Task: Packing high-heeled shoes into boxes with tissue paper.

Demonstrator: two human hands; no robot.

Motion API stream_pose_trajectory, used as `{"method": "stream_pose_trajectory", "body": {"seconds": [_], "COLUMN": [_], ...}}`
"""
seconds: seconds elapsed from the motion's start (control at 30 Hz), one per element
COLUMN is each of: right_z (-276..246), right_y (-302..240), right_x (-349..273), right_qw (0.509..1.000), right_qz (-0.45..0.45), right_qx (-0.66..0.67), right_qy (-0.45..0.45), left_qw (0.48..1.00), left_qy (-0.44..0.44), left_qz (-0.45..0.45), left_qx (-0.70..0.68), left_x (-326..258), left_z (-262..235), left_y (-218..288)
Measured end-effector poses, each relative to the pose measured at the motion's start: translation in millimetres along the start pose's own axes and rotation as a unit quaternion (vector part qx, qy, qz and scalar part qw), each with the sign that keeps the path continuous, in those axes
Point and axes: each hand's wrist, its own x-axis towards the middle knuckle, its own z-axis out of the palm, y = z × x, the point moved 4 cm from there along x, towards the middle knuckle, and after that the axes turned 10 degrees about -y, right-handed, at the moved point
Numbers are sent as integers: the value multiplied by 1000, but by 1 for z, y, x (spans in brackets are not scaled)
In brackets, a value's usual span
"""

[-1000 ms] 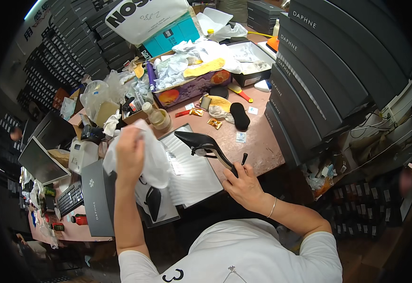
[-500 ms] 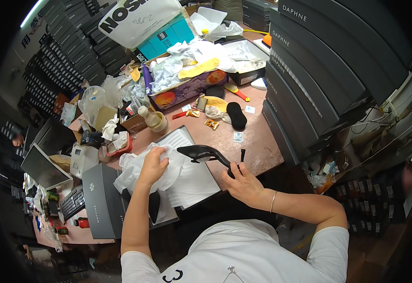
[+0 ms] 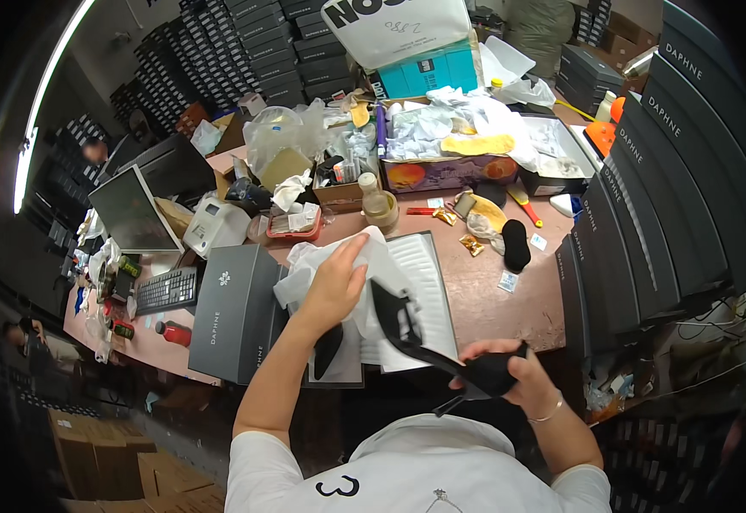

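My right hand (image 3: 510, 376) grips a black high-heeled shoe (image 3: 428, 342) by its rear part, near my body, with the pointed toe aimed up and left. My left hand (image 3: 336, 282) lies flat on crumpled white tissue paper (image 3: 305, 269) inside an open shoe box (image 3: 424, 282) lined with white paper. A second black shoe (image 3: 328, 349) lies in the box below my left wrist, partly hidden by my arm.
A grey box lid (image 3: 232, 312) lies left of the open box. A black insole (image 3: 516, 244), a small bottle (image 3: 377, 203), a keyboard (image 3: 166, 291), a monitor (image 3: 129, 209) and cluttered cartons crowd the brown table (image 3: 493, 299). Stacked dark shoe boxes (image 3: 655, 197) stand on the right.
My left hand came down from mid-air with the tissue paper and now presses it into the box. My right hand pulled the shoe back toward my body and tipped its toe upward.
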Motion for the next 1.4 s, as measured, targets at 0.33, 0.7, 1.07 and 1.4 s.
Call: {"method": "stream_pose_trajectory", "body": {"seconds": [0.33, 0.7, 1.07, 1.4], "right_z": [44, 47, 52, 6], "right_y": [54, 86, 88, 55], "right_x": [43, 30, 32, 51], "right_qw": [598, 392, 406, 988], "right_qz": [-20, -102, -115, 56], "right_qx": [-789, -906, -891, -124], "right_qy": [-137, -121, -166, -75], "left_qw": [956, 758, 779, 964], "left_qy": [78, 266, 314, 220], "left_qz": [-183, -180, -107, -7], "left_qx": [-215, -568, -533, 148], "left_x": [-64, -89, -94, -82], "left_z": [-5, 32, 6, -42], "left_y": [-35, -79, -55, 1]}}
